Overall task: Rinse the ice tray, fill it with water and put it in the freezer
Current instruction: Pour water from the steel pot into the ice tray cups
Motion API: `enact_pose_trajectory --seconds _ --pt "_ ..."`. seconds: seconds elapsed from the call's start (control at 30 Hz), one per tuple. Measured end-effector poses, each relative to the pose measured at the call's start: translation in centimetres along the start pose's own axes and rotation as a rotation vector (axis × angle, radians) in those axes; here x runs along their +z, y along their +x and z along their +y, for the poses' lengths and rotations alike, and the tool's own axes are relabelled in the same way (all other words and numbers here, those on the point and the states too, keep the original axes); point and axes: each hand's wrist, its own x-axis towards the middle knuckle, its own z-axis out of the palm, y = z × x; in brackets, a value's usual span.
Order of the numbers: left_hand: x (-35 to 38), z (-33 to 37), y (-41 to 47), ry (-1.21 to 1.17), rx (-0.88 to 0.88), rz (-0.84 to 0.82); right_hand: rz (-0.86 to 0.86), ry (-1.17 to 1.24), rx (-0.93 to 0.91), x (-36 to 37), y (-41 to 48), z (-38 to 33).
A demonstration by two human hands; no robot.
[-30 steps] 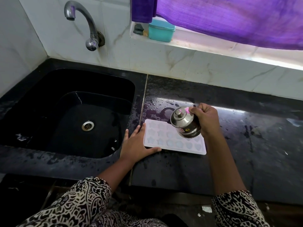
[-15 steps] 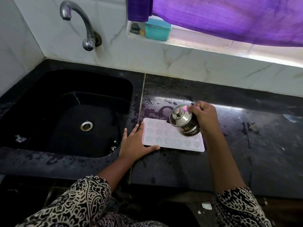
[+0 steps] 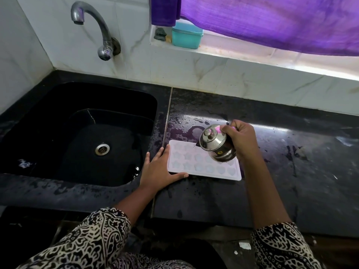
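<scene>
- Right hand (image 3: 241, 139): fingers curled tight around a small lidded steel pot (image 3: 216, 146), tilted over the tray's far right part.
- Left hand (image 3: 160, 169): fingers spread flat, gripping nothing, pressed against the left end of the pale rectangular plastic ice tray (image 3: 196, 166) with star and heart moulds.
- Tray lies flat on the wet black stone surface (image 3: 291, 171), just right of the black sink (image 3: 48, 117).

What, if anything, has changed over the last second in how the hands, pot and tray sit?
Nothing visibly changed. The right hand still tilts the steel pot over the ice tray, and the left hand still steadies the tray's corner on the counter.
</scene>
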Motion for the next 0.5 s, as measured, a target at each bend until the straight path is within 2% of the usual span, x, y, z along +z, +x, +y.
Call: enact_pose_trajectory --seconds 0.5 --pt "-0.06 0.05 0.00 -0.009 -0.007 -0.003 0.002 -0.004 -0.039 -0.09 0.11 -0.15"
